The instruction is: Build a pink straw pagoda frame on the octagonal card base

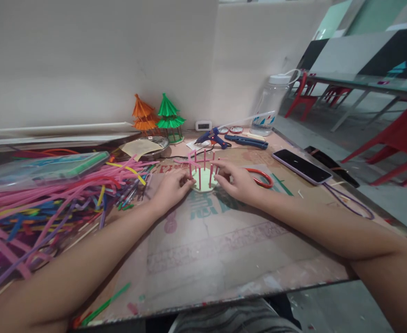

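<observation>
Where the pink straw frame (203,163) stands on its green disc (205,181) mid-frame, the left hand (171,187) pinches the disc's edge, the right hand (237,181) nips a post; squeezing hard could buckle the uprights.

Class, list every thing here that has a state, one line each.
pink straw frame: upright on its round base.
left hand: fingertips touching the frame's base.
right hand: pinching a post.
phone: face up, screen dark, cable attached.
bottle: upright, capped.
glue gun: lying down.
orange pavilion: upright.
green pavilion: upright.
straws: loose heap.
</observation>
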A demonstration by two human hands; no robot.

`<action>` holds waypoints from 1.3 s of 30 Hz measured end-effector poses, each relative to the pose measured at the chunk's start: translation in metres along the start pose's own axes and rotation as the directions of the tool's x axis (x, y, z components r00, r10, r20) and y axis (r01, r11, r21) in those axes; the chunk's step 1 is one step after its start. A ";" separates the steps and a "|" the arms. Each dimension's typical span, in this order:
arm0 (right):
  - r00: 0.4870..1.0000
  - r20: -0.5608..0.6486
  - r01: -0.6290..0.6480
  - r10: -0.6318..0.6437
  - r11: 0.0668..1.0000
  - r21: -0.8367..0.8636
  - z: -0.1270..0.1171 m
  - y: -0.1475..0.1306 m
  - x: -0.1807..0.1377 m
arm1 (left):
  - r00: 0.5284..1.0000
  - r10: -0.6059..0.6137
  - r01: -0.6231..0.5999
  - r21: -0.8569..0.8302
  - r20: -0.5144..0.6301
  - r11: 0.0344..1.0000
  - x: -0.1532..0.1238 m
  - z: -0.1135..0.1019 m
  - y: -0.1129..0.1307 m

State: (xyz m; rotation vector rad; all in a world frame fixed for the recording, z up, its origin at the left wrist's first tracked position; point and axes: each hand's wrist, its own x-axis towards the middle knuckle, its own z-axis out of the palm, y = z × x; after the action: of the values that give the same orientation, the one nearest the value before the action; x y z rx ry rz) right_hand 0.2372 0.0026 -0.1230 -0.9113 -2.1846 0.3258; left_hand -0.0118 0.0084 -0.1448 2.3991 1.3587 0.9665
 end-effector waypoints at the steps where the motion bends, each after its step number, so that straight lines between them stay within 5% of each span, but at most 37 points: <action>1: 1.000 0.001 -0.030 0.030 0.999 -0.011 0.000 0.000 0.001 | 1.000 0.003 -0.003 0.003 0.000 1.000 0.000 0.000 0.000; 11: 0.955 0.191 -0.213 0.228 0.972 -0.100 -0.001 0.002 0.008 | 1.000 0.002 -0.002 0.014 -0.001 1.000 0.000 0.001 0.000; 16: 0.943 0.251 -0.226 0.218 0.974 0.003 -0.027 0.002 0.024 | 1.000 -0.007 0.007 0.011 0.003 1.000 0.000 0.000 0.000; 21: 0.951 0.021 -0.308 0.307 0.947 0.094 -0.069 0.023 0.045 | 1.000 0.000 0.000 -0.001 0.000 1.000 0.000 0.000 0.001; 26: 0.854 -0.117 -0.342 0.507 0.716 0.609 -0.119 0.056 0.057 | 1.000 -0.009 0.009 0.003 0.005 1.000 0.000 0.000 0.001; 28: 0.821 -0.151 -0.335 0.550 0.680 0.652 -0.139 0.069 0.057 | 1.000 -0.013 0.013 0.006 0.004 1.000 0.000 0.000 0.001; 34: 0.755 -0.357 -0.405 0.550 0.819 0.406 -0.149 0.087 0.049 | 1.000 -0.011 0.011 0.009 -0.005 1.000 0.000 0.000 0.001; 39: 0.865 -0.180 -0.472 0.469 0.881 0.025 -0.115 0.072 0.046 | 1.000 -0.007 0.007 0.001 -0.002 1.000 0.000 -0.001 0.002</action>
State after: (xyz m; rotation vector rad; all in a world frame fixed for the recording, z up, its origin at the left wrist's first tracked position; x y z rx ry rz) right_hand 0.3345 0.0807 -0.0523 -1.4307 -1.7800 0.4340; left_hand -0.0108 0.0072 -0.1427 2.3933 1.3671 0.9674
